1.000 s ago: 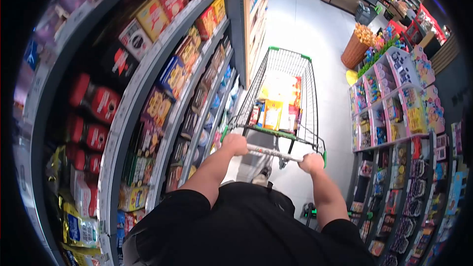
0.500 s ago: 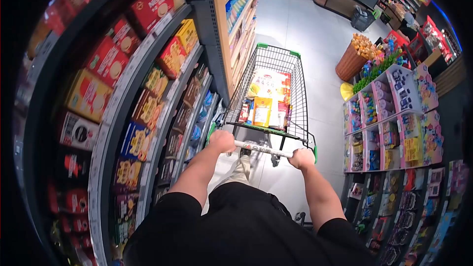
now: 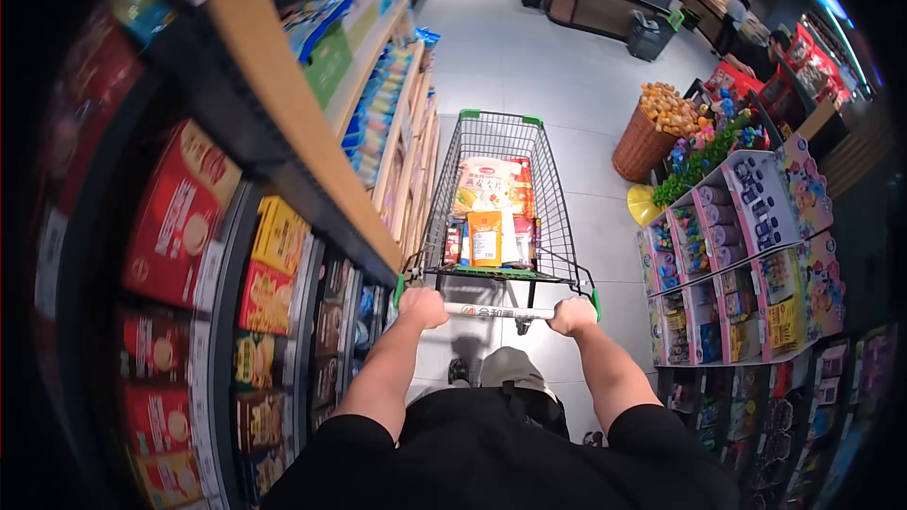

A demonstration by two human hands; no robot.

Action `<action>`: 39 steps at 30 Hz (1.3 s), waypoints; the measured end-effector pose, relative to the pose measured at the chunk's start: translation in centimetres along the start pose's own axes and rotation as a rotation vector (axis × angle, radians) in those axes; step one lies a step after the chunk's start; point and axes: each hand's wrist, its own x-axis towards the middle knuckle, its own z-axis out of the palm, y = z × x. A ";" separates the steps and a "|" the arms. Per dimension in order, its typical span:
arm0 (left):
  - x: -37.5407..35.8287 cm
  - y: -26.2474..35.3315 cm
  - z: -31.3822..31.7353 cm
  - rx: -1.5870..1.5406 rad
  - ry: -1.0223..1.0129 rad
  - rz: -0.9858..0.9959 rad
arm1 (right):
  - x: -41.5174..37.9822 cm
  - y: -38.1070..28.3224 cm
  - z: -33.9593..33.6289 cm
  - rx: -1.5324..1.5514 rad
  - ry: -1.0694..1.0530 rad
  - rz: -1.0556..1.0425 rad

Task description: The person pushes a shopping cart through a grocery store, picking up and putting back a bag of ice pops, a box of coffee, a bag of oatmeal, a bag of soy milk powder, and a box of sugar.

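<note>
Both my hands grip the white handle bar (image 3: 496, 312) of a wire shopping cart (image 3: 557, 217) with green corners. My left hand (image 3: 423, 308) is wrapped round the bar's left end, and my right hand (image 3: 573, 316) round its right end. Inside the cart, a large white and red food bag (image 3: 484, 184) lies toward the front. Nearer me stands an orange-yellow pouch (image 3: 486, 238) with a white label, with several smaller packages on both sides of it.
Shelves with red boxes (image 3: 179, 217) line the left, beside a wooden-edged shelf (image 3: 312, 123). At right are a wicker basket (image 3: 638, 144) and a pink-edged toy display (image 3: 727, 264). Grey bins (image 3: 650, 35) and people (image 3: 732, 24) are farther off. Floor (image 3: 482, 38) stretches ahead.
The cart and both hands have moved forward along the aisle. Left shelves have slid back toward me, and the wooden-edged shelf is now nearer. My feet have changed position.
</note>
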 end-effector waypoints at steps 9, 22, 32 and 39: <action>17.9 -0.1 -10.0 -0.004 0.010 -0.055 | 17.1 4.4 -9.6 0.005 0.043 -0.026; 38.6 1.1 -23.2 0.016 0.010 -0.044 | 38.6 11.1 -24.1 -0.056 -0.014 -0.062; 53.3 1.2 -33.2 -0.055 0.058 -0.070 | 54.1 15.1 -32.6 -0.035 0.007 -0.043; 62.5 0.8 -38.8 -0.053 -0.017 -0.047 | 63.2 17.2 -36.8 -0.045 -0.015 -0.046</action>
